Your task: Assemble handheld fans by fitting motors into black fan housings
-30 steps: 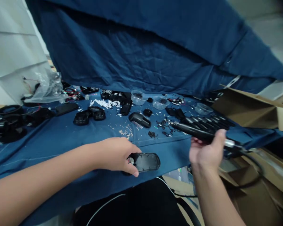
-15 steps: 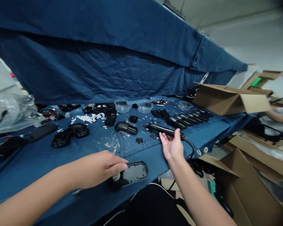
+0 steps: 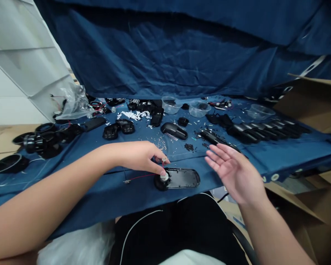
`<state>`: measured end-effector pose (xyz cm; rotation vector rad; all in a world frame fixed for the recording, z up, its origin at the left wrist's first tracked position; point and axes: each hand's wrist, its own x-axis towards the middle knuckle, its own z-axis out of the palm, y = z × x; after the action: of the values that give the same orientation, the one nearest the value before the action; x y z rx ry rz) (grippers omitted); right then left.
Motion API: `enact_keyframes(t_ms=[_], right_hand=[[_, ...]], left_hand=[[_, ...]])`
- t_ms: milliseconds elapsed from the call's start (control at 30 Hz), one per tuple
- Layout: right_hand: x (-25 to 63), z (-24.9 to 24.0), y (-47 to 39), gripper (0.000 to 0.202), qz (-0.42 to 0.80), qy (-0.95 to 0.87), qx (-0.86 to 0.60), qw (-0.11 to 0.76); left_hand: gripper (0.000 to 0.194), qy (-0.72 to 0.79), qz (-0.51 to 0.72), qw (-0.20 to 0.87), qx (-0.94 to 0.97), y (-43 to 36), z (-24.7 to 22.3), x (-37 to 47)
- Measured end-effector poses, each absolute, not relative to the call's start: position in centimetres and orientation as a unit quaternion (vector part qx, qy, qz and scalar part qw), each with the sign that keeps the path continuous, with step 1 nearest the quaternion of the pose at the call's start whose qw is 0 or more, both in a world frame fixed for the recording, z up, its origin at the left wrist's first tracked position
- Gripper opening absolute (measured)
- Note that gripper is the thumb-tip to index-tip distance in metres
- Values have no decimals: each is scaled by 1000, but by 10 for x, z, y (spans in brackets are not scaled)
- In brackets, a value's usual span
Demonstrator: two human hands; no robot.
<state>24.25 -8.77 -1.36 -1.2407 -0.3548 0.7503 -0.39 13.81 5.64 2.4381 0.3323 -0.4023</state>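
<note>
Left hand (image 3: 143, 155) is seen curled at the black casing (image 3: 183, 178), placed near six o'clock on the tabletop (image 3: 278, 151); grip cannot be determined. Right hand (image 3: 235, 173) is held open, at four o'clock.

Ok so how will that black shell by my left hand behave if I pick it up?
The black shell will probably feel stiff, since it shows a crisp raised rim. The thin red wire at its round end looks floppy and may dangle.
</note>
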Motion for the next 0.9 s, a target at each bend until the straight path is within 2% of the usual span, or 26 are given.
enact_keyframes(t_ms=[67, 133, 200, 267, 400, 633, 700, 833, 900], right_hand=[[217, -11, -92, 58, 350, -279, -598, 664], [198, -12, -92, 68, 309, -461, -643, 528], [188, -16, -90, 66, 236, -612, -658, 371], [185, -23, -86, 62, 199, -664, -656, 298], [188, -31, -81, 60, 202, -664, -660, 287], [182, -22, -82, 56, 214, -660, -664, 278], [178, -23, -81, 55, 234, -625, -679, 307], [173, -28, -73, 57, 237, -540, -706, 391], [171, -31, -66, 65, 235, -507, -711, 426]], left_hand=[[47, 109, -147, 323, 929, 139, 55, -3], [41, 91, -137, 326, 931, 138, 54, -2], [37, 79, -126, 326, 934, 136, 52, -1], [32, 76, -118, 324, 936, 136, 50, 0], [20, 68, -111, 320, 939, 136, 48, 0], [14, 71, -106, 322, 938, 132, 51, -2], [25, 89, -107, 326, 935, 131, 55, -5], [68, 123, -102, 356, 921, 134, 62, -9], [82, 134, -93, 369, 915, 138, 63, -10]])
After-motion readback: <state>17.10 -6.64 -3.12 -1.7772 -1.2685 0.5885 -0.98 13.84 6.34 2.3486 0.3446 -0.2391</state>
